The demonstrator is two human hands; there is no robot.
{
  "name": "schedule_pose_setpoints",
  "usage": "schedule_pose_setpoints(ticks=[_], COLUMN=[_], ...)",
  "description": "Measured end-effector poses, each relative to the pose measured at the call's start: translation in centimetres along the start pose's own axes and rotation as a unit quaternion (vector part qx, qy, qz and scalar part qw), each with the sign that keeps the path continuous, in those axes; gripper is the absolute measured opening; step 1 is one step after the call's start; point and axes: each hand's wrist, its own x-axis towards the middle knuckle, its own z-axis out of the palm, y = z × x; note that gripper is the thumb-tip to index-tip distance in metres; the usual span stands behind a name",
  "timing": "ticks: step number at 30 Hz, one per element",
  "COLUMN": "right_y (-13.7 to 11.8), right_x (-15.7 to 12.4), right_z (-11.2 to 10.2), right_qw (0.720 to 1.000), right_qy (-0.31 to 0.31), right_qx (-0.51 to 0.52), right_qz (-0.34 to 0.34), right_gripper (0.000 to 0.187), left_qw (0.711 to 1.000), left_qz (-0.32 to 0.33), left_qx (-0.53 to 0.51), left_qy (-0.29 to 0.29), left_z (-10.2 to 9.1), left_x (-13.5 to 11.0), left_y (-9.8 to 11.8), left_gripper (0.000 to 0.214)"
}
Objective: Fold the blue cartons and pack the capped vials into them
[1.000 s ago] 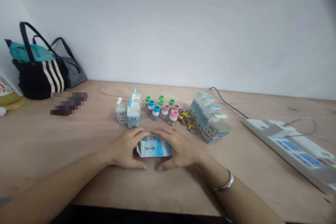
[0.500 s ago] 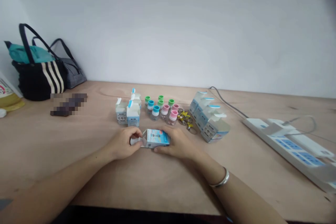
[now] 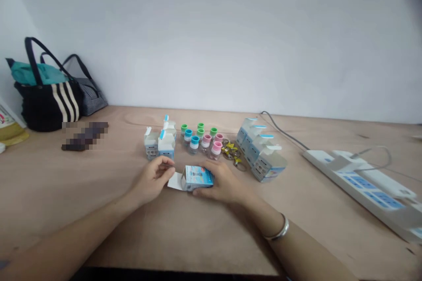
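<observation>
A small blue and white carton (image 3: 198, 176) lies on its side on the wooden table (image 3: 99, 193), its white end flap open toward the left. My right hand (image 3: 224, 182) is wrapped round the carton's right part, a silver bangle on that wrist. My left hand (image 3: 153, 179) pinches the open flap with curled fingers. Just behind stand three upright open cartons (image 3: 160, 143), several small vials (image 3: 201, 138) with green, blue and pink caps, and a pile of gold key rings (image 3: 232, 150).
A row of folded cartons (image 3: 262, 153) lies right of the vials. A white power strip (image 3: 362, 180) with a grey cable stretches along the right side. Two handbags (image 3: 49, 92) stand at the far left by the wall, with a dark blurred object (image 3: 85, 135) near them.
The carton was flat under both hands, then was raised and shaped into a box; its left flap now lies open and my left hand has shifted to that flap.
</observation>
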Motion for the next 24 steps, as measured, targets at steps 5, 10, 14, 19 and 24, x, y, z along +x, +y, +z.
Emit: schedule_pose_setpoints(ticks=[5,10,14,19,24], right_y=[-0.2,-0.4,-0.5,-0.6,-1.2], right_x=[-0.1,-0.2,-0.2,-0.2,-0.4], right_z=[0.1,0.6,0.7,1.3,1.6], right_qw=[1.000,0.999,0.999,0.999,0.997], right_qy=[0.024,0.035,0.039,0.024,0.025], right_qx=[-0.006,-0.011,-0.025,-0.045,-0.064], right_qz=[-0.015,-0.037,-0.026,-0.020,-0.047], right_gripper=[0.055,0.054,0.055,0.052,0.058], left_qw=[0.998,0.996,0.994,0.995,0.964], left_qz=[-0.003,-0.039,-0.043,0.035,0.141], left_qx=[-0.058,-0.069,-0.088,-0.026,0.167], left_qy=[0.004,-0.033,-0.057,-0.088,-0.152], left_z=[1.0,1.4,1.5,1.6,0.4], left_x=[-0.4,-0.7,-0.8,-1.1,-1.0], left_y=[0.7,0.4,0.4,0.7,2.2], left_gripper=[0.022,0.029,0.029,0.042,0.058])
